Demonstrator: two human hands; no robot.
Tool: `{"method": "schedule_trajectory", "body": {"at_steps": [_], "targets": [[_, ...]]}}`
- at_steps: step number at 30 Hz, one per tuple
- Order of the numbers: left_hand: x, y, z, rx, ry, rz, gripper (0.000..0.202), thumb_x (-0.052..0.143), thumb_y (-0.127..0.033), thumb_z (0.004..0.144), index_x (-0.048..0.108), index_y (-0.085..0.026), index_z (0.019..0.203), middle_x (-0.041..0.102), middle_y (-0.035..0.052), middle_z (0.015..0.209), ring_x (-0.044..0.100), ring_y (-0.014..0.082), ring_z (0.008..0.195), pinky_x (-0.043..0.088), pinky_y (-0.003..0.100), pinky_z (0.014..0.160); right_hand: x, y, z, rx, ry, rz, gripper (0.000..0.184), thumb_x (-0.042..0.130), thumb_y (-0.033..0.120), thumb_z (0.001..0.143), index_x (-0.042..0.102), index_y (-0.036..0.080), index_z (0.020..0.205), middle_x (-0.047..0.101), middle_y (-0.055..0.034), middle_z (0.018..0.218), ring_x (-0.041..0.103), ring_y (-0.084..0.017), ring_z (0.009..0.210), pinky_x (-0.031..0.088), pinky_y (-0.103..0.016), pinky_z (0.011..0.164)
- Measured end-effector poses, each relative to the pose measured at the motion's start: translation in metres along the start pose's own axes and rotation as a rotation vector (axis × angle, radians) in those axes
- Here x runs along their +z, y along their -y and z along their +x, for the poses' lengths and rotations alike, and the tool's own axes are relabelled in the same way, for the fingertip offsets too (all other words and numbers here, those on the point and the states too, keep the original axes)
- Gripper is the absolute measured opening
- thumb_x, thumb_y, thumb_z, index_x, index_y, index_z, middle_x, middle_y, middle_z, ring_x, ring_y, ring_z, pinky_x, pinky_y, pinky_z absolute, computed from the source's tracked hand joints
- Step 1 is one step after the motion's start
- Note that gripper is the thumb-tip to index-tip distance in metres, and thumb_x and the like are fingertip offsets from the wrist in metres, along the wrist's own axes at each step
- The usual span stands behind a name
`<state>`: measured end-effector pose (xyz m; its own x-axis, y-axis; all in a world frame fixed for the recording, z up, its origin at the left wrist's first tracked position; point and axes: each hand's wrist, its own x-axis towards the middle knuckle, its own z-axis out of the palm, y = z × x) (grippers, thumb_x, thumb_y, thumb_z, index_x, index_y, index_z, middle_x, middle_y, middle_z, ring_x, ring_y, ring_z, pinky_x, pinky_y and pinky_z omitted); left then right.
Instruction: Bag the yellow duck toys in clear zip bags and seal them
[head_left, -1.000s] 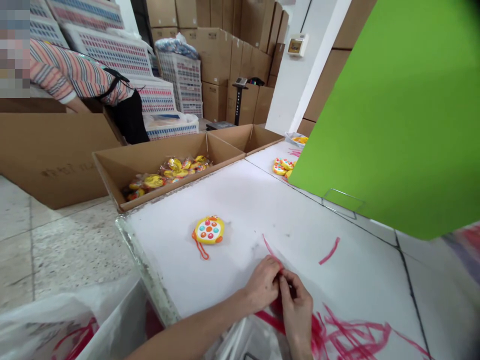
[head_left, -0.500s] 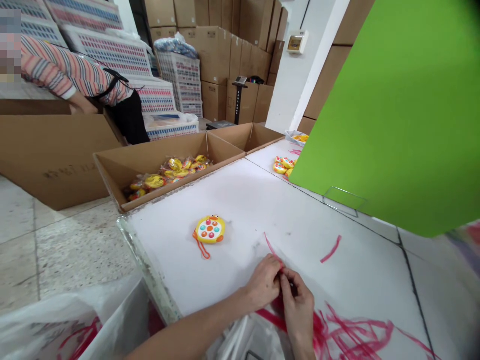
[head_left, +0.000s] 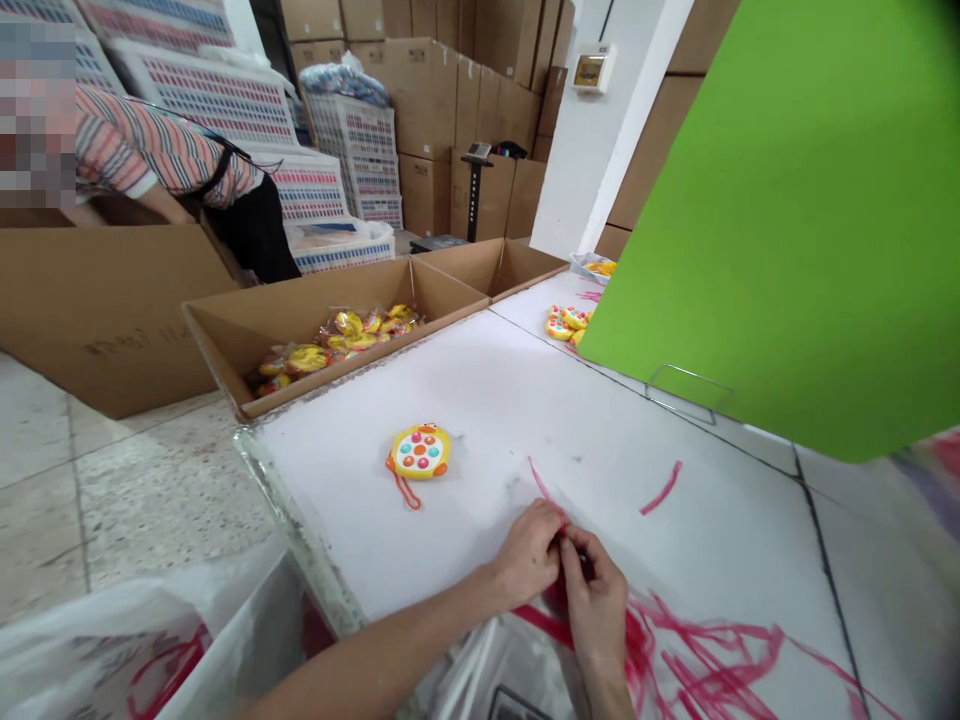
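Observation:
My left hand point(head_left: 529, 548) and my right hand point(head_left: 598, 600) meet over the white table, fingertips pinched together on a thin pink strip point(head_left: 537, 474). One end of the strip pokes out beyond my left fingers; the rest is hidden by my hands. Below them lie clear plastic bags point(head_left: 510, 665), partly covered by my right wrist. A tangle of pink strips point(head_left: 720, 650) spreads to the right of my right hand. To the left of my hands, apart from them, a yellow duck-shaped toy point(head_left: 418, 452) with coloured buttons and an orange cord lies face up.
An open carton point(head_left: 337, 285) of bagged yellow toys stands along the table's left edge. A green panel point(head_left: 780, 220) rises at right, with a wire stand point(head_left: 686, 392) at its base. A white bag point(head_left: 240, 625) hangs at near left. A person point(head_left: 172, 150) bends over another carton.
My hands stay pinched at almost the same spot. The view has tilted slightly. The person at the back left has shifted a little to the right, head lower.

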<state>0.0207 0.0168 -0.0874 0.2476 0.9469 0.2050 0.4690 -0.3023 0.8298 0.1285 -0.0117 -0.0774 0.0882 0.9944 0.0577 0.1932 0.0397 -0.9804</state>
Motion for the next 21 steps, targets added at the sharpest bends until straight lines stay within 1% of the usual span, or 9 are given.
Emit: {"method": "schedule_trajectory", "body": {"at_steps": [5, 15, 21], "targets": [[0.0004, 0.0006, -0.0003, 0.002, 0.012, -0.003, 0.018, 0.042, -0.002, 0.065, 0.052, -0.016, 0.071, 0.058, 0.0044, 0.079, 0.049, 0.0186, 0.082, 0.041, 0.031, 0.078, 0.0007, 0.0025, -0.0005, -0.005, -0.009, 0.005, 0.03, 0.055, 0.041, 0.078, 0.065, 0.015, 0.087, 0.068, -0.0073, 0.091, 0.062, -0.022, 0.082, 0.048, -0.032, 0.077], [-0.0008, -0.0011, 0.001, 0.009, 0.011, -0.016, 0.017, 0.042, -0.001, 0.063, 0.048, -0.017, 0.067, 0.056, 0.0043, 0.076, 0.048, 0.0186, 0.08, 0.042, 0.03, 0.075, 0.0, -0.0006, -0.0004, 0.001, 0.004, -0.008, 0.028, 0.055, 0.039, 0.079, 0.064, 0.015, 0.089, 0.067, -0.0077, 0.092, 0.061, -0.022, 0.084, 0.048, -0.033, 0.079], [-0.0011, -0.0019, 0.0006, 0.002, 0.015, -0.012, 0.018, 0.041, -0.001, 0.061, 0.048, -0.017, 0.066, 0.056, 0.0046, 0.077, 0.048, 0.0188, 0.08, 0.042, 0.031, 0.076, 0.0, -0.0002, -0.0006, 0.004, -0.013, -0.014, 0.028, 0.055, 0.039, 0.078, 0.065, 0.015, 0.088, 0.067, -0.0075, 0.09, 0.061, -0.023, 0.084, 0.049, -0.033, 0.078]]}}
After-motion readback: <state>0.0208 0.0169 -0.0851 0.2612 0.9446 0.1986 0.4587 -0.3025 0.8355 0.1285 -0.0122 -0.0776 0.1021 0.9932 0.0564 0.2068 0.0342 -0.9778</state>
